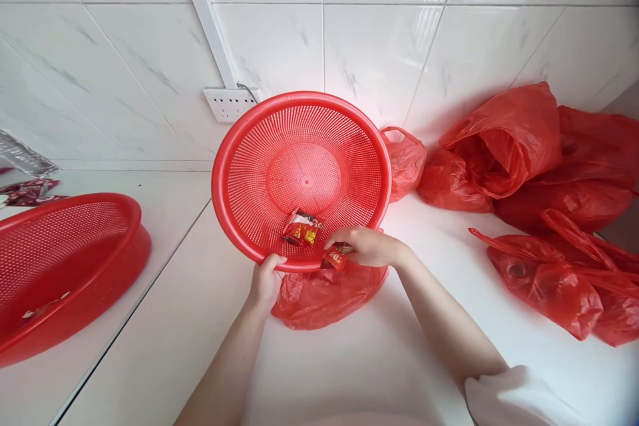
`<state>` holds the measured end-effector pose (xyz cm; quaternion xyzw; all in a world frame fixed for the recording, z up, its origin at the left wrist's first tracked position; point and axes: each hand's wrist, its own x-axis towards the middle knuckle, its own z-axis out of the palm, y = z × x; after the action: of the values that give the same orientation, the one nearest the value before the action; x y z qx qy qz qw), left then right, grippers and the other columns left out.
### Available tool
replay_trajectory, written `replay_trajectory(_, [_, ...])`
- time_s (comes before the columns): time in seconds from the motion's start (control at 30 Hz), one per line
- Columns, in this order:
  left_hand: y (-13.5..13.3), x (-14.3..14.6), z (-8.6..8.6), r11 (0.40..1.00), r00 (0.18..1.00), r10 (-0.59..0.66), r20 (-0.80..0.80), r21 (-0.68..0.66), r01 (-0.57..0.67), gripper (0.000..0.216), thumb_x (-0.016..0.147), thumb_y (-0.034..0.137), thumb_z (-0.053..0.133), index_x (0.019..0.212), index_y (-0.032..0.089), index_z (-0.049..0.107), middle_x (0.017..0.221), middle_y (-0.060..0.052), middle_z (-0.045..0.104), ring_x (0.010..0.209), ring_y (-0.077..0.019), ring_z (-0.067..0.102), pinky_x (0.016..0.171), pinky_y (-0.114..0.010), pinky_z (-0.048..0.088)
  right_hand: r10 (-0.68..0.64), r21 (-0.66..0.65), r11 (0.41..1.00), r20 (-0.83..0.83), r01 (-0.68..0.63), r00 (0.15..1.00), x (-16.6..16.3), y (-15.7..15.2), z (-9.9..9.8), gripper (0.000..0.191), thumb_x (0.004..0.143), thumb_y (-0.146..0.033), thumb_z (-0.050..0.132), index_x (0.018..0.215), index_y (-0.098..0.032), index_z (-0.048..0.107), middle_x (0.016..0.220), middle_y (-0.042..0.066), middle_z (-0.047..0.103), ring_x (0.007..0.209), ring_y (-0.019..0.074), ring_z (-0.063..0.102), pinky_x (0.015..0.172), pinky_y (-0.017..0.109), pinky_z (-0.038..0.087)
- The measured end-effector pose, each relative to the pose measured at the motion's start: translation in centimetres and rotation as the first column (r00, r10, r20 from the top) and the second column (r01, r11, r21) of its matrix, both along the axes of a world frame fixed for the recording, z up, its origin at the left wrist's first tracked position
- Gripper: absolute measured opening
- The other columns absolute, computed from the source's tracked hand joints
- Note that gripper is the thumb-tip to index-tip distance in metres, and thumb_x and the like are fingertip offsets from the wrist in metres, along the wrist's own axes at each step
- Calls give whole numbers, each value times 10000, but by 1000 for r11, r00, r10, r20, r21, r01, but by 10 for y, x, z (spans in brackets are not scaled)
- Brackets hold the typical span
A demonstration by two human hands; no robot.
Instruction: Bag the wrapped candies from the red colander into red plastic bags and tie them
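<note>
A round red plastic basket [307,166] is tilted toward me in the middle of the view. My left hand [267,283] grips its near rim, thumb on the inside edge. Low inside the basket lies a red and dark snack packet [302,227] with yellow marks. My right hand [367,246] is closed on a small red packet [335,257] at the basket's near right rim. Under that rim a red plastic bag [329,296] rests on the table; its opening is mostly hidden by the basket.
A second red basket [74,279] stands at the left with a small packet in it. Several red plastic bags [524,140] fill the right side. Behind is a tiled wall with a socket strip [229,104]. Dark red packets [30,192] lie at far left.
</note>
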<state>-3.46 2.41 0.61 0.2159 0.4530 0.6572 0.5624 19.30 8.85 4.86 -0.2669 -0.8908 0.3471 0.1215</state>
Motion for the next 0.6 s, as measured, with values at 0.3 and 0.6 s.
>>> replay_trajectory(0.3, [0,-3,-3,1000,1000,-3,-29,-6,3,108,528,170,677,597,156,596,656,2,595,660,-175,581,671,-327,506,50,31,998,-56,-48,997,3,-3,6,498,672,81,456,1037,-185,665,1038,34,683,928,148,630,798,237,484])
replay_trajectory(0.6, [1,-4,-10,1000,999,-14,-36,7,15,135,555,164,665,689,152,646,684,2,612,679,-179,601,695,-325,513,7,25,1000,-32,-6,999,2,-5,9,375,741,6,522,1018,-192,680,1007,33,685,868,144,633,751,229,478])
